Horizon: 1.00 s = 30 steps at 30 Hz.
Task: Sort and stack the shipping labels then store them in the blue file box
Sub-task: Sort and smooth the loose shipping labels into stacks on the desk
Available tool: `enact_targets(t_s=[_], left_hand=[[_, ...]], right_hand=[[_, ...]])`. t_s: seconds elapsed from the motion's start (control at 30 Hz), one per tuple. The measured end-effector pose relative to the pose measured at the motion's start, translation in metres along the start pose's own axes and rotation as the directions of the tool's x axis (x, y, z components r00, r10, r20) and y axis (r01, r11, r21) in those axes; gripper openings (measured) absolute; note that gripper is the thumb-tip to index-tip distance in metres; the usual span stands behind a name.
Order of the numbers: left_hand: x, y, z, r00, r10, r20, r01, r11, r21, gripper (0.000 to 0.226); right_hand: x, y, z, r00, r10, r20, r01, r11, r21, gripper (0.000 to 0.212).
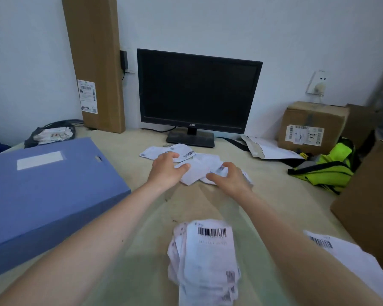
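Nearest the camera, a stack of labels (205,259) lies on the table (142,217) between the forearms, roughly squared and face up.

From left to right: the blue file box (49,195) lies flat with its lid closed, well apart from any paper. The left hand (167,167) arches over the loose labels (197,171) in front of the monitor (197,91), fingers bent down onto them; whether it actually pinches a sheet I cannot tell. The right hand (228,177) curls round one of those labels, held between thumb and fingers. A second batch of labels (332,250) lies at the lower right.

Sorting looks about halfway: two batches are formed, the scattered pile still needs gathering, and nothing has gone into the box yet.

As for writing, the box lid carries a blank white panel. A tall carton (95,62) against the wall bears a shipping sticker, too small to read. The top label of the near stack shows a bold barcode with blurred digits beneath. The monitor's logo under the screen is illegible. A small cardboard box (312,122) on the right has another unreadable sticker.
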<state>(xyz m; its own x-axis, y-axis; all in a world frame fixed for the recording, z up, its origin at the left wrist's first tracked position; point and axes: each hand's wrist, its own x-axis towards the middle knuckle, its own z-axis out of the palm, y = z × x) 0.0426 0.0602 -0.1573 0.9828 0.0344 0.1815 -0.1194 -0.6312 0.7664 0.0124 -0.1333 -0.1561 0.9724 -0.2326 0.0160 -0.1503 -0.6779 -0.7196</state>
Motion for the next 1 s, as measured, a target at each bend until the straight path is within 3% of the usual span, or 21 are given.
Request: enact_targets(t_s=[0.1, 0.2, 0.33, 0.47, 0.57, 0.67, 0.77, 0.83, 0.93, 1.0], left_hand=[[0.043, -0.011, 0.011, 1.0, -0.024, -0.003, 0.024, 0.994, 0.103, 0.061], [0.076, -0.023, 0.021, 0.997, -0.08, -0.021, 0.083, 0.941, 0.327, 0.065], [0.107, -0.035, 0.029, 0.969, -0.245, 0.014, 0.202, 0.831, 0.518, 0.073], [0.121, -0.04, 0.032, 0.933, -0.357, 0.033, 0.277, 0.777, 0.566, 0.071], [0.122, -0.036, 0.038, 0.953, -0.299, 0.058, 0.221, 0.81, 0.543, 0.062], [0.112, -0.034, 0.043, 0.984, -0.176, 0.022, 0.149, 0.888, 0.436, 0.065], [0.096, -0.028, 0.046, 0.995, -0.099, 0.002, 0.094, 0.941, 0.325, 0.058], [0.087, -0.025, 0.043, 0.996, -0.075, -0.046, 0.085, 0.959, 0.272, 0.054], [0.08, -0.03, 0.041, 0.991, -0.123, -0.048, 0.132, 0.927, 0.352, 0.055], [0.076, -0.038, 0.042, 0.983, -0.181, 0.031, 0.148, 0.883, 0.445, 0.064]], right_hand=[[0.032, 0.006, 0.002, 0.991, 0.133, -0.019, -0.133, 0.968, -0.214, 0.101], [0.057, 0.012, 0.007, 0.977, 0.211, -0.018, -0.206, 0.925, -0.321, 0.106], [0.086, 0.009, 0.023, 0.997, 0.078, -0.013, -0.078, 0.931, -0.357, 0.098], [0.101, 0.001, 0.039, 0.993, -0.098, 0.063, 0.112, 0.955, -0.276, 0.087], [0.103, -0.004, 0.044, 0.949, -0.267, 0.167, 0.293, 0.944, -0.152, 0.082], [0.098, -0.003, 0.043, 0.926, -0.304, 0.223, 0.318, 0.947, -0.03, 0.084], [0.091, 0.001, 0.034, 0.954, -0.272, 0.126, 0.283, 0.956, -0.08, 0.083], [0.087, 0.005, 0.023, 0.985, -0.168, 0.045, 0.173, 0.972, -0.159, 0.084], [0.082, 0.012, 0.01, 0.996, 0.085, 0.011, -0.078, 0.957, -0.28, 0.082], [0.076, 0.013, 0.012, 0.989, 0.134, 0.055, -0.107, 0.932, -0.346, 0.083]])
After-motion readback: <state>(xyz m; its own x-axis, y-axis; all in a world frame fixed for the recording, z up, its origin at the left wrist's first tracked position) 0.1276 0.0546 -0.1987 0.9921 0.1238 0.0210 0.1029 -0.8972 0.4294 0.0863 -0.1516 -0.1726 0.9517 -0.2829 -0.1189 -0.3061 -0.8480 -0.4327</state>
